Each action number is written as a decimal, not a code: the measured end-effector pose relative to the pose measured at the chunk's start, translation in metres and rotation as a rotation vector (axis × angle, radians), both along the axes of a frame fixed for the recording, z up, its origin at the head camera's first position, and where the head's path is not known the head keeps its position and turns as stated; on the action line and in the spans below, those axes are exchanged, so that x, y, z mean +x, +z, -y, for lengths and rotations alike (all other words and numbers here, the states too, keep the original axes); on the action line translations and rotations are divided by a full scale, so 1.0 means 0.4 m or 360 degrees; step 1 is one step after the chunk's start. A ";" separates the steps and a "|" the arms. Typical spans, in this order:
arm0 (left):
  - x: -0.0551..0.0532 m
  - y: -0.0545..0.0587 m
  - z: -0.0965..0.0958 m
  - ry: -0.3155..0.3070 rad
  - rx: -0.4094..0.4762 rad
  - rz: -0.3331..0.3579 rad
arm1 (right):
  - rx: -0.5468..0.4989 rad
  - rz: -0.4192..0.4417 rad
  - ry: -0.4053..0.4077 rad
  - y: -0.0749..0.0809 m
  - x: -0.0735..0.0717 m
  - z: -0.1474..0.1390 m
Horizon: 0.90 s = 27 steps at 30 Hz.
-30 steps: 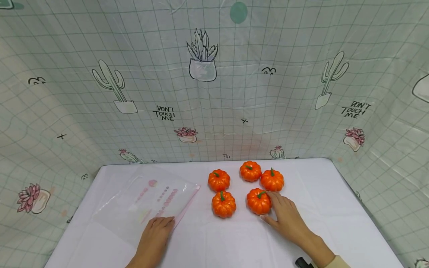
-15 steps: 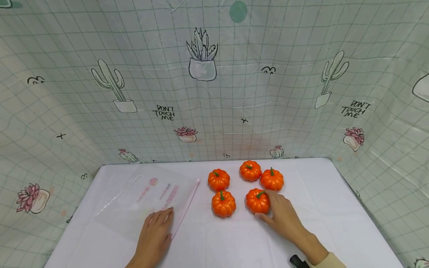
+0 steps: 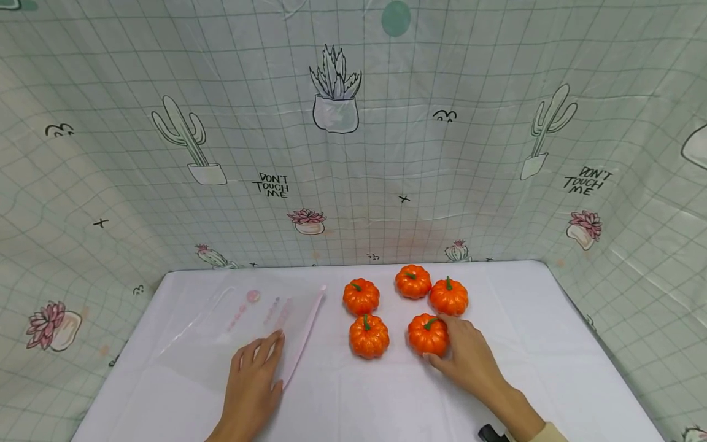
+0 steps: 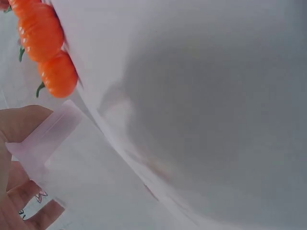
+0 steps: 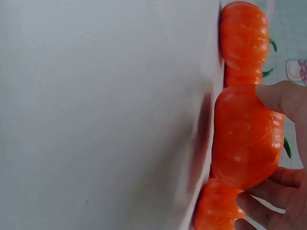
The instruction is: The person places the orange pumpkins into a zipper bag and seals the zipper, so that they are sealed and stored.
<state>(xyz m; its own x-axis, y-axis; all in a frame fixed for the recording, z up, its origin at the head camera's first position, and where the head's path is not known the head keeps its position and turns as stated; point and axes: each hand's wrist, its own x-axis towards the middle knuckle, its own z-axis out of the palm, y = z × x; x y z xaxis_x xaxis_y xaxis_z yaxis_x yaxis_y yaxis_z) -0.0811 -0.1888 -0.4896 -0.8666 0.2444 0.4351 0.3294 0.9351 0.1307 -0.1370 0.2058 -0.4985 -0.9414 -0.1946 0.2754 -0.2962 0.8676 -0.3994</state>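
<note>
Left hand (image 3: 251,380): moved forward over the clear bag (image 3: 229,325) since the earlier frame; fingers extended, resting on bag.
Clear bag: on white table (image 3: 342,408), left of all pumpkins.
Right hand (image 3: 472,362): grasps front-right pumpkin (image 3: 428,335) between thumb and fingers.
Front-right pumpkin: right of front-left pumpkin (image 3: 369,337), apart from it.

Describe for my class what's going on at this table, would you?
A person's right hand grips an orange pumpkin, while the left hand rests on a clear plastic bag with a pink edge. Four other pumpkins sit on the white table. No pumpkin shows inside the bag.
</note>
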 end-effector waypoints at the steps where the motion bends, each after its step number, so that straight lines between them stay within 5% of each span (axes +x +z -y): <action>1: -0.001 0.001 -0.001 0.0003 0.0000 -0.0013 | -0.0003 -0.0004 -0.0006 0.004 0.003 -0.001; 12: -0.008 0.007 -0.005 0.0031 0.0005 -0.0048 | -0.0086 -0.0133 0.0047 0.079 0.041 0.024; 27: -0.014 0.017 -0.012 0.0027 0.0045 -0.0130 | -0.0091 -0.0122 0.0404 0.120 0.091 0.207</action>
